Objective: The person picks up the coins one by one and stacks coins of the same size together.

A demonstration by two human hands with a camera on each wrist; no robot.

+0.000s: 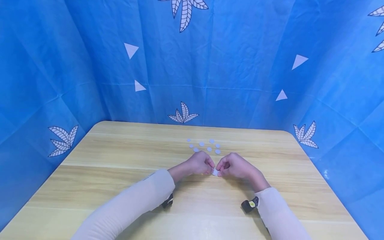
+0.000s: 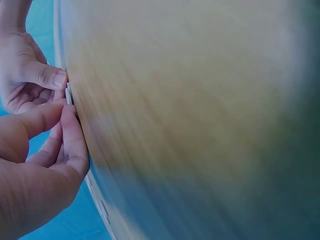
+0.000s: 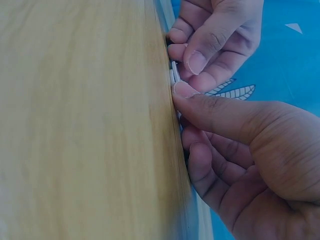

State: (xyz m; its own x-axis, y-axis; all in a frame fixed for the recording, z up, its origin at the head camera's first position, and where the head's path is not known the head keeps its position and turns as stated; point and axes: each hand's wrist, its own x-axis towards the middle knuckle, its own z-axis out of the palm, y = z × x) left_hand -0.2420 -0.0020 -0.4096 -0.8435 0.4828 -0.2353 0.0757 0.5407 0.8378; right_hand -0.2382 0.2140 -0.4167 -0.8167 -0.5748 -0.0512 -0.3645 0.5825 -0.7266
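Low over the middle of the table, the two hands meet at small white discs. In the head view, one white disc (image 1: 215, 172) shows between the fingertips. Two thin discs (image 3: 174, 71) lie face to face, slightly offset, in the right wrist view. My left hand (image 1: 199, 162) pinches them from the left with thumb and forefinger. From the other side, my right hand (image 1: 237, 165) pinches the edge, its thumb (image 3: 186, 90) over the near end. The other fingers of both hands are curled. The fingertips hide part of the discs.
Beyond the hands, several white discs (image 1: 201, 144) of differing sizes lie loosely grouped on the wooden table (image 1: 120, 186). A blue curtain (image 1: 240, 66) with leaf and triangle prints surrounds the far side and both sides. Black devices (image 1: 248, 206) sit at the wrists.
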